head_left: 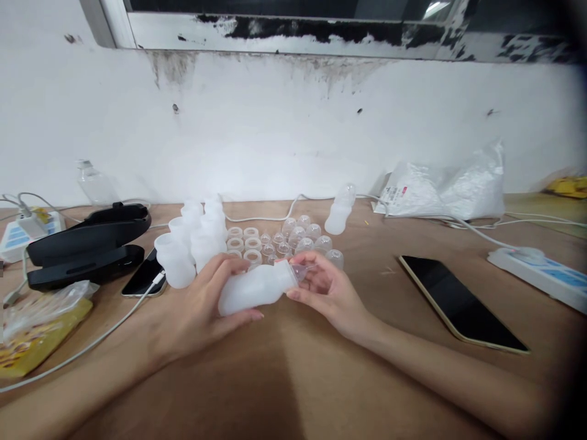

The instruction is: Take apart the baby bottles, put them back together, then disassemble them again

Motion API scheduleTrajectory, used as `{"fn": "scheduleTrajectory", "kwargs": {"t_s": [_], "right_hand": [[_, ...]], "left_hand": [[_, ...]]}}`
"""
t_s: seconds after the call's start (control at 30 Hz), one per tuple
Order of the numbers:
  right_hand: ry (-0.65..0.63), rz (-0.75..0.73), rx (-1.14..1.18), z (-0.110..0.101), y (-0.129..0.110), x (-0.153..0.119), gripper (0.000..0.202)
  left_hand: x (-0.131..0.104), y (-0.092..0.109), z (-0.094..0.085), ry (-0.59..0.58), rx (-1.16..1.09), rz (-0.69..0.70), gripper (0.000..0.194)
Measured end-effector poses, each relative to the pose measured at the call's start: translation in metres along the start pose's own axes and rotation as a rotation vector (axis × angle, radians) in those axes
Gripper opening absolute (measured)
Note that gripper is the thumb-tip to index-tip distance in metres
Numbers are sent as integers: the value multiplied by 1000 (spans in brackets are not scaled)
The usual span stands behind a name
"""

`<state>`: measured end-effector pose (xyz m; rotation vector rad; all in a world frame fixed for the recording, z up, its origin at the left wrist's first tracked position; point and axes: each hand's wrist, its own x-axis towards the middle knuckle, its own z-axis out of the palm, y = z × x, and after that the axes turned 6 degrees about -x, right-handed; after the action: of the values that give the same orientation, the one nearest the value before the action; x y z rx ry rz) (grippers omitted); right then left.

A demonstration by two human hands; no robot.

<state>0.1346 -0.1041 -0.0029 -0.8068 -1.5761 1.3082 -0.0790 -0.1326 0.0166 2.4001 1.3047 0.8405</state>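
Observation:
My left hand (208,308) is wrapped round a frosted white baby bottle (250,290), tilted nearly level above the table with its mouth end to the right. At that end sits a pale collar ring (286,275) with a clear teat (300,271) sticking out. The fingers and thumb of my right hand (328,293) are closed round this ring and teat. Just behind the hands lie rows of loose collar rings (235,243), small clear teats (282,247) and clear domed caps (313,231). Several open bottle bodies (175,260) stand at the left.
A capped bottle (339,211) stands behind the caps. On the right are a phone (463,302), a power strip (545,272) and a plastic bag (440,189). On the left lie a black case (89,238), another phone (143,278), a snack packet (43,336) and a white cable (105,336).

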Motion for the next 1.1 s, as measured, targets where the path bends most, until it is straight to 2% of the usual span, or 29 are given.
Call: {"fn": "scheduleTrajectory", "kwargs": {"t_s": [0.1,0.2,0.37,0.43,0.53,0.63,0.7,0.77,0.9,1.0,1.1], "right_hand": [[-18,-26,18,-1,-2,-1,31],[-32,-42,12,-1,-2,-1,30],[-30,-46,17,2,0,-1,31],[-28,-50,29,2,1,-2,31],[-62,-71,53,2,0,-3,30],[-113,-88,82,2,0,-4,30],[-125,-86,82,3,0,-4,31],[-111,-80,68,3,1,-4,32],[-68,-69,48,5,1,-3,29],[-68,-77,43,4,-1,-3,30],[-78,-88,43,3,-4,-3,30]], "left_hand": [[3,-3,-10,-133,-114,-80,44],[6,-6,-11,-212,-172,-114,35],[3,1,1,3,-3,-15,37],[1,3,0,2,26,-34,43],[3,0,-7,-111,-135,-126,54],[9,-4,-14,-301,-377,-186,42],[12,-5,-14,-407,-455,-198,35],[11,-2,-10,-353,-413,-195,34],[4,7,-1,-59,-177,-178,39],[2,8,-2,-48,-142,-188,43],[5,5,-8,-131,-196,-170,45]]}}
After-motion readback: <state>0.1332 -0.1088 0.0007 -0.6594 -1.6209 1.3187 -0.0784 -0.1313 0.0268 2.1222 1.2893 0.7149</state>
